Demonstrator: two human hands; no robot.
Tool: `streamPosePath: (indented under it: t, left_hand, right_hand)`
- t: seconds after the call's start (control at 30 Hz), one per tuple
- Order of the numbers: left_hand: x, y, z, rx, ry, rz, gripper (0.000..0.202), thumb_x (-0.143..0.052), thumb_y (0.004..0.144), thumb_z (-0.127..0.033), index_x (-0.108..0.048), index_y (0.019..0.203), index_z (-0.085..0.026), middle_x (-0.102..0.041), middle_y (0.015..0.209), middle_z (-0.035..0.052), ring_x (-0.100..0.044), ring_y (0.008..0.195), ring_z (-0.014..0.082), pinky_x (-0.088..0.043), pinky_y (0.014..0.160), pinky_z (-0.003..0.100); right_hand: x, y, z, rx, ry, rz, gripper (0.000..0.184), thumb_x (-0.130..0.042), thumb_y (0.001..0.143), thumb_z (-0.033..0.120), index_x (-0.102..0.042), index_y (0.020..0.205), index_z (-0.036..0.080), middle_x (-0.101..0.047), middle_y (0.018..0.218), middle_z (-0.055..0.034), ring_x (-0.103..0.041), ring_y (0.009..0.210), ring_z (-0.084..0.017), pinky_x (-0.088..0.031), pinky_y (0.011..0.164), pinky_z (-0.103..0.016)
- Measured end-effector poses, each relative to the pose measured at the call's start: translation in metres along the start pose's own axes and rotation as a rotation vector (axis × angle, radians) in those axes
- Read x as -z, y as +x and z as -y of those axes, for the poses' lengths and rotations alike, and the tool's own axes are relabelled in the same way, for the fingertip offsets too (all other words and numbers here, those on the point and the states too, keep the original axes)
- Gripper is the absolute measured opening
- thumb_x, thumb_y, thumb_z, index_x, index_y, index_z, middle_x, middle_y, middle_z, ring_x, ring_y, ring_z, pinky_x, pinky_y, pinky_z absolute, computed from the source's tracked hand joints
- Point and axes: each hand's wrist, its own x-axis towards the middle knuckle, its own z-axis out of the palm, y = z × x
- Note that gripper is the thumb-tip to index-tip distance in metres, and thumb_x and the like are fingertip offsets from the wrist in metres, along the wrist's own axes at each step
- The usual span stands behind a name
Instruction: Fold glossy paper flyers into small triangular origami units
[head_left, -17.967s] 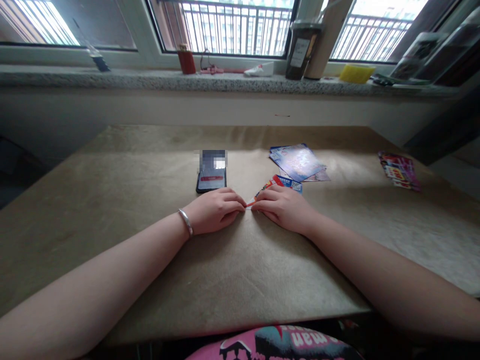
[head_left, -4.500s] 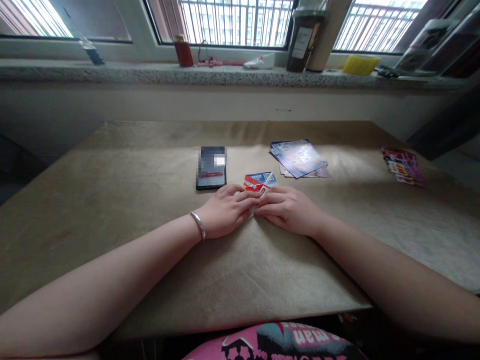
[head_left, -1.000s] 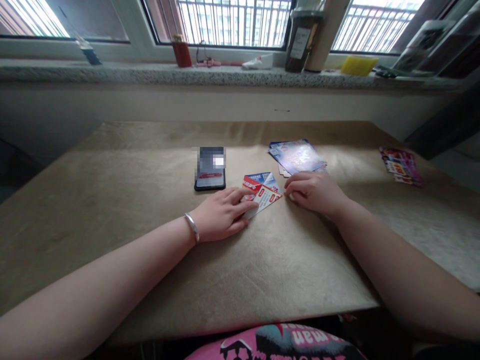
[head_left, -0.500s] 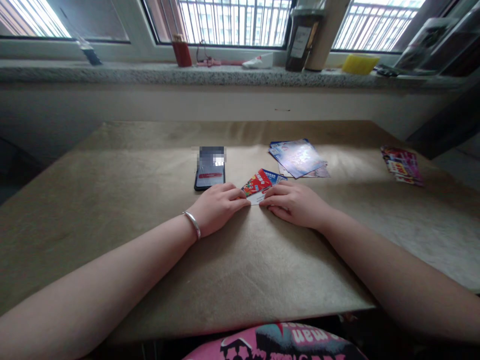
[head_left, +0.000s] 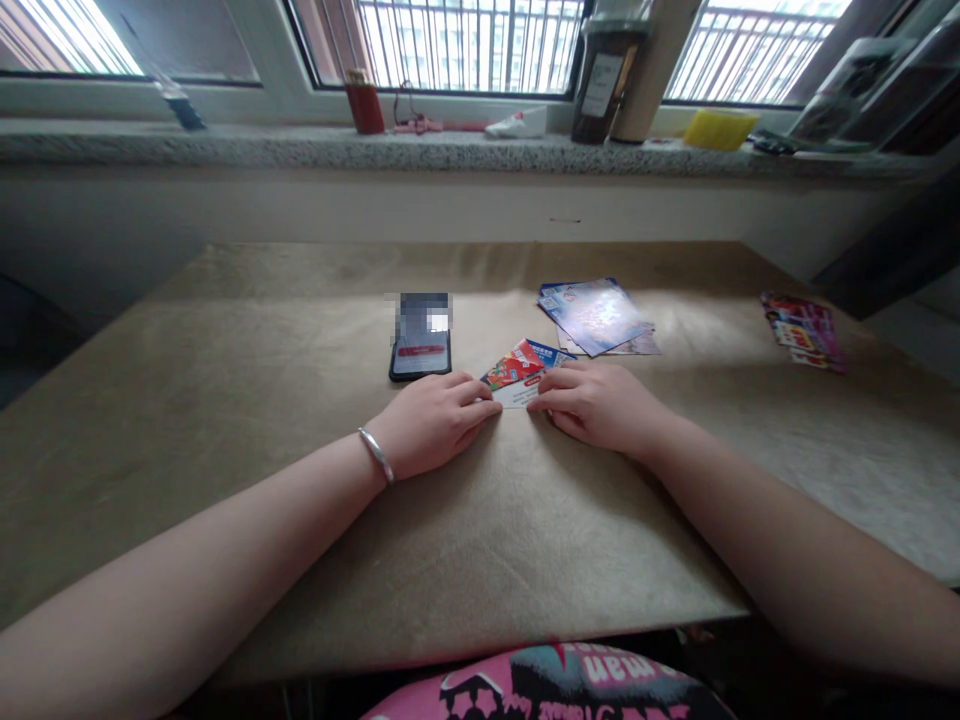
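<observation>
Both hands on a small folded paper, near middle of desk

Folded glossy paper, red, blue and white with print (head_left: 517, 368), lies on the wide beige-brown desk (head_left: 315, 570), between the two hands. Left hand (head_left: 433, 425), silver metal bangle (head_left: 376, 455) at the wrist: fingers close together, tips on the paper's left end. Right hand (head_left: 600, 405): fingers curled, tips on the right part, covering some of it. Pinching or only pressing? Can't tell for either hand, thumbs mostly hidden. Tips sit at opposite ends along the near white edge, probably to keep the paper flat and stop it sliding or springing open.

Black rectangular phone, screen lit and partly pixelated (head_left: 421, 362), lies just beyond the left hand, face up, upper end away from the person; likely placed so for easy viewing. Loose pile of blue-purple printed sheets (head_left: 596, 318) behind the right hand, apart from it, presumably within reach but off the working spot. Fanned pink-red printed leaflets (head_left: 804, 332) well apart, far right.
</observation>
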Motion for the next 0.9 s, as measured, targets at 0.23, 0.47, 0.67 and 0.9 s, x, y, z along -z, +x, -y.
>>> streamPosePath:
  t: [0.23,0.47,0.67,0.9]
  left_hand:
    - [0.002,-0.002,0.002,-0.002,-0.021,-0.005,0.025,-0.043,0.091,-0.019,-0.064,0.104,-0.017,-0.064,0.102,0.0073,-0.057,0.093,0.0168,-0.05,0.083,0.029]
    - [0.005,-0.004,0.002,0.019,-0.002,0.017,0.024,-0.042,0.091,-0.02,-0.065,0.1,-0.016,-0.063,0.097,0.0075,-0.057,0.088,0.0175,-0.05,0.079,0.03]
    - [0.009,-0.005,0.002,0.046,0.011,0.038,0.025,-0.042,0.09,-0.02,-0.066,0.093,-0.016,-0.061,0.089,0.0076,-0.057,0.082,0.0165,-0.05,0.074,0.028]
    - [0.013,-0.006,0.001,0.069,0.037,0.069,0.022,-0.045,0.088,-0.019,-0.066,0.09,-0.016,-0.061,0.086,0.0063,-0.055,0.078,0.0162,-0.049,0.071,0.027]
  right_hand:
    - [0.007,-0.008,-0.01,-0.032,0.003,0.043,0.025,-0.052,0.079,0.015,-0.072,0.088,0.027,-0.07,0.095,-0.0004,-0.062,0.077,-0.014,-0.041,0.065,-0.026]
    - [0.01,-0.011,-0.014,-0.063,0.0,0.085,0.026,-0.051,0.078,0.014,-0.073,0.082,0.026,-0.07,0.087,0.0009,-0.061,0.069,-0.012,-0.038,0.059,-0.025]
    - [0.015,-0.013,-0.016,-0.083,0.013,0.088,0.026,-0.05,0.076,0.011,-0.072,0.074,0.024,-0.07,0.084,0.0009,-0.061,0.067,-0.011,-0.037,0.056,-0.024]
    - [0.014,-0.015,-0.019,-0.079,0.042,0.109,0.026,-0.05,0.076,0.011,-0.072,0.075,0.025,-0.072,0.087,0.0029,-0.063,0.069,-0.011,-0.039,0.059,-0.024]
